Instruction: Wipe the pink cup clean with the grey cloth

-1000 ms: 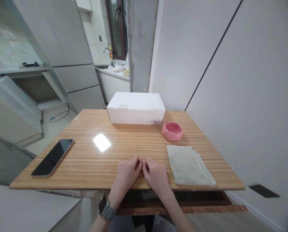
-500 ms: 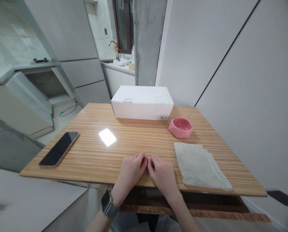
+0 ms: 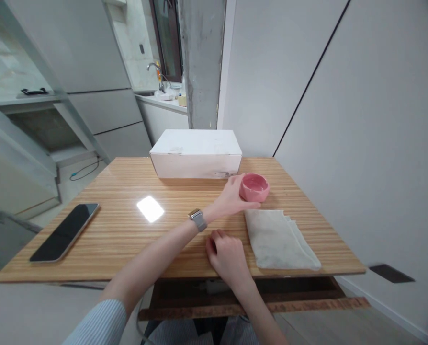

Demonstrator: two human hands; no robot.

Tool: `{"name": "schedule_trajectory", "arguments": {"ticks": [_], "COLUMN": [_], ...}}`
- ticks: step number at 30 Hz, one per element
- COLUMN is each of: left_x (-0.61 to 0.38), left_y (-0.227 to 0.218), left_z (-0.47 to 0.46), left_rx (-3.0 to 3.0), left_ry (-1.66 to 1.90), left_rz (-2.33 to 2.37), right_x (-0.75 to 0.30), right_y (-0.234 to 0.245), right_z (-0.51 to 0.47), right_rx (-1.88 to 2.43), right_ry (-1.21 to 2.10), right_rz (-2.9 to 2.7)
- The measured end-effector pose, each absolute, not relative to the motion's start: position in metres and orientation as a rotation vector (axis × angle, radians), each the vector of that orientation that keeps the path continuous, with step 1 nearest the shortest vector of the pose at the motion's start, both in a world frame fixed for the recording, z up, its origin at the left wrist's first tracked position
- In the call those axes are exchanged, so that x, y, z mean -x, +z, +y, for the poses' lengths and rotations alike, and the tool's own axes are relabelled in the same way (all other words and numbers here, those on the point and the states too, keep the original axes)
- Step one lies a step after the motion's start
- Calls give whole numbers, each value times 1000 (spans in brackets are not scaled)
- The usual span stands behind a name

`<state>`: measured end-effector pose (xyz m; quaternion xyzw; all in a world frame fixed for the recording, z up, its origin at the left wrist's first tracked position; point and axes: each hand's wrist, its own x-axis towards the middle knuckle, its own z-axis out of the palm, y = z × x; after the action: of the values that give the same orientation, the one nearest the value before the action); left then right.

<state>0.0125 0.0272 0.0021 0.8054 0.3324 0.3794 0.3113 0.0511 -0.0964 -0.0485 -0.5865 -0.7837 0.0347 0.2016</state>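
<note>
My left hand reaches across the wooden table and grips the near left side of a small pink bowl, thumb below it and fingers behind. A watch sits on that wrist. My right hand rests on the table near the front edge with its fingers curled under, holding nothing I can see. A folded off-white cloth lies just right of my right hand and in front of the bowl.
A white cardboard box stands at the back of the table, left of the bowl. A black phone lies face up near the front left corner. A white wall runs close along the right side.
My left hand left its place beside the right hand and stretched forward and right to the pink bowl. The right hand stayed near the front edge. The camera view shifted a little.
</note>
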Motion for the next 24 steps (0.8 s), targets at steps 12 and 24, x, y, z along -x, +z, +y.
{"name": "schedule_trajectory", "arguments": {"ticks": [12,24], "left_x": [-33,179], "left_y": [-10,1], "left_z": [52,40], "left_rx": [-1960,-1720], "left_ry": [1127,1299], "left_rz": [1199,1896], "right_x": [-54,-52], "right_y": [-60,-54], "right_z": [-95,-95], "right_rx": [1595,1515], "right_ry": [131,166], "right_rz": [-2129,-2108]}}
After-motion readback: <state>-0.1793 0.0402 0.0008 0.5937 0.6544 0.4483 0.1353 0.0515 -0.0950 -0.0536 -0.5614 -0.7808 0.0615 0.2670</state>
